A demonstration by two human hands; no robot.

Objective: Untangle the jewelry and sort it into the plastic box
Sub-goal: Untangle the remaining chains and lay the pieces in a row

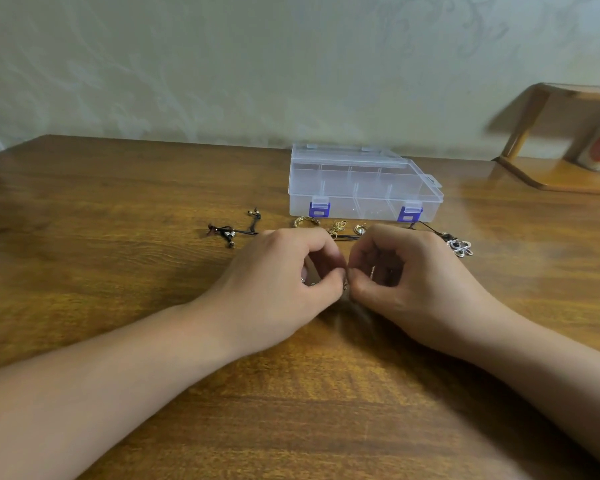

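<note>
**Fine Chain Pinched Between Two Hands, Largely Hidden**

Most of the chain [345,285] was hidden by the fingers; only small silvery glints were seen between the thumbs and at the left palm. It was pinched by the left hand [284,271] and the right hand [406,271], both with fingers curled, fingertips nearly touching at the centre of the table [118,209]. What lay under the hands could not be made out.

Beyond the hands, toward 12 o'clock, the box [364,188] was seen closed, its clear lid latched by two blue clasps and its dividers visible through the plastic. Just before it a gold ring [305,221], a tangled gold chain [338,227] and a small ring [360,230] were laid, partly blocked by the knuckles. At 10 o'clock from the hands a black cord [234,230] with beads was spread; at 2 o'clock a flower pendant [460,247] on a cord was set, its cord partly hidden behind the right hand.

The table was of glossy brown wood, set against a pale patterned wall. At the far right a wooden shelf [548,140] was cut off by the frame, a blurred red-and-white object inside it.

Bare tabletop was left at 9 o'clock and toward the near edge.
</note>
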